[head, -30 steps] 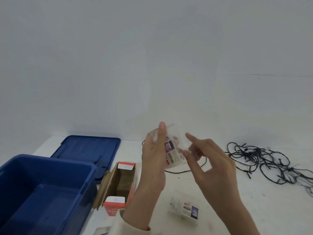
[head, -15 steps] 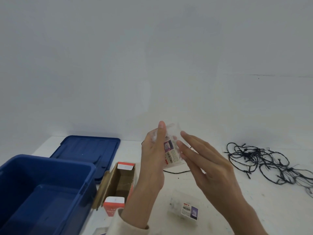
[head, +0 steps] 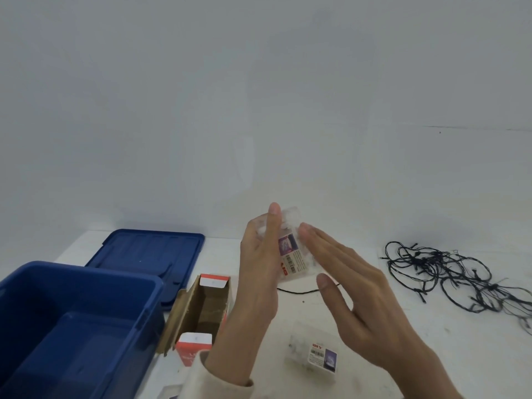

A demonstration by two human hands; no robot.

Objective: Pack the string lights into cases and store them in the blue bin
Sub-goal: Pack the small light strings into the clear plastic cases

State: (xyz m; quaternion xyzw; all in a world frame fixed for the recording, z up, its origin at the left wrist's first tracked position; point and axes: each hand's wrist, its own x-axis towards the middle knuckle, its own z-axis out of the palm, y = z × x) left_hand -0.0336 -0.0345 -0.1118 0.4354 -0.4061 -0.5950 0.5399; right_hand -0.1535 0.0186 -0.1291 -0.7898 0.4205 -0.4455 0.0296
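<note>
My left hand (head: 259,263) holds a clear plastic case (head: 292,254) with a printed label upright above the table, thumb along its front. My right hand (head: 348,286) lies flat against the case's right side with straight fingers. A second clear labelled case (head: 315,354) lies on the table below my hands. A tangle of black string lights (head: 449,272) lies at the right, and a black wire (head: 299,291) runs under the held case. The open blue bin (head: 115,298) stands at the lower left.
The bin's blue lid (head: 146,251) lies flat behind the bin. An open red and brown cardboard box (head: 201,309) lies between the bin and my left forearm. A white wall rises behind the white table (head: 431,355).
My right hand's fingers have straightened from a pinching pose and now lie flat against the case. The left hand and case have stayed put.
</note>
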